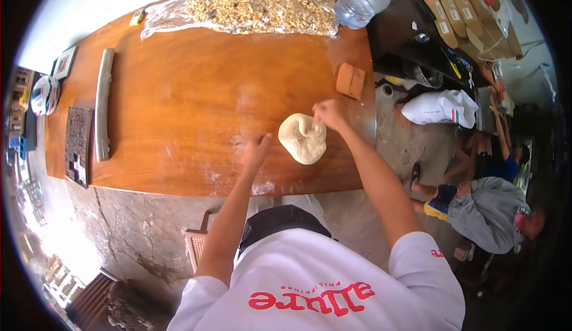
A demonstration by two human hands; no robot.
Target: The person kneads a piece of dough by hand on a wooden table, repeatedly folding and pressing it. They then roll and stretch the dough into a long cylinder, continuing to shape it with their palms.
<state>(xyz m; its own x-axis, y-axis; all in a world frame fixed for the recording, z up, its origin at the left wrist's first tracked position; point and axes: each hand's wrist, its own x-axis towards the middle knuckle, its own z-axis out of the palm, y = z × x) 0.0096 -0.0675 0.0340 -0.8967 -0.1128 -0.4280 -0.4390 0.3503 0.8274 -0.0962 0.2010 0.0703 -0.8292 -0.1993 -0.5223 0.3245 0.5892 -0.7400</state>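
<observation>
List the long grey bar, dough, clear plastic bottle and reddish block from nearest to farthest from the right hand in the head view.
1. Dough, just left of the right hand.
2. Reddish block, beyond the hand, slightly right.
3. Clear plastic bottle, at the table's far right corner.
4. Long grey bar, toward the left end.

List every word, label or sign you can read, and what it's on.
"allure": large red letters, upside down, on the white shirt.
"PHILIPPINES": small red letters, same shirt, last letters unclear.
"re": visible end of red lettering on the right sleeve.
Too small or blurred: labels on the cardboard boxes; any print on the white sack.
</observation>
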